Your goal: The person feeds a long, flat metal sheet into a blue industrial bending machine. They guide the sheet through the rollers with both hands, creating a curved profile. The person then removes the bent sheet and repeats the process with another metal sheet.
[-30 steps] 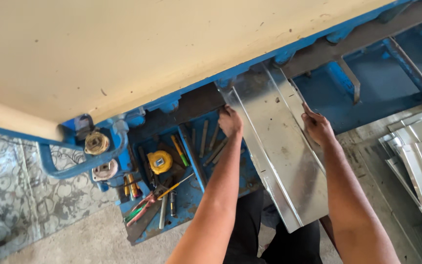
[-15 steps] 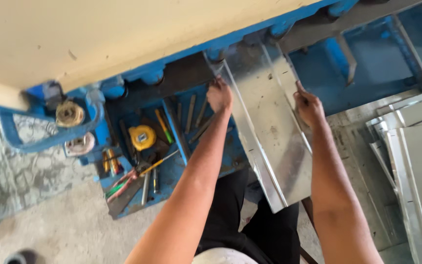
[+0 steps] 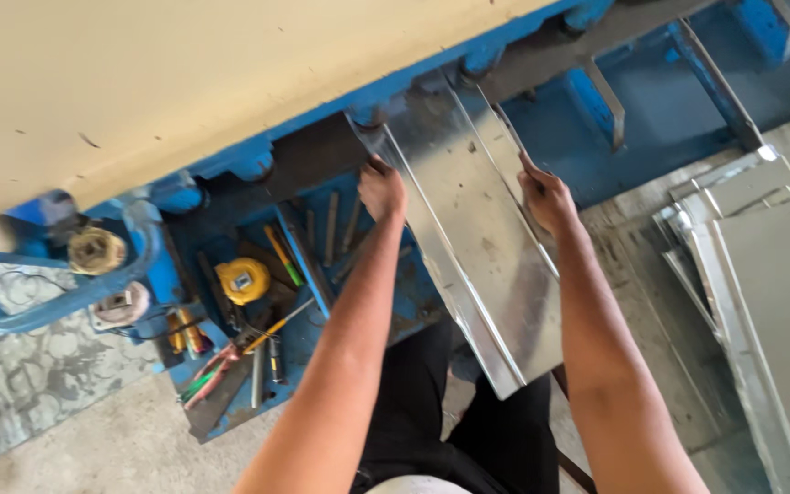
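From the head view I see my left hand (image 3: pixel 382 189) with its grip closed on the left edge of a shiny metal sheet (image 3: pixel 477 238), and my right hand (image 3: pixel 548 199) clamped on the raised right edge at about three o'clock of it. The sheet slopes from my lap toward twelve o'clock, its far end under the blue machine (image 3: pixel 541 55). At nine o'clock of my left hand a blue tool tray (image 3: pixel 404 306) holds a yellow tape measure (image 3: pixel 242 280), while more metal sheets (image 3: pixel 770 284) lie stacked at three o'clock on the floor.
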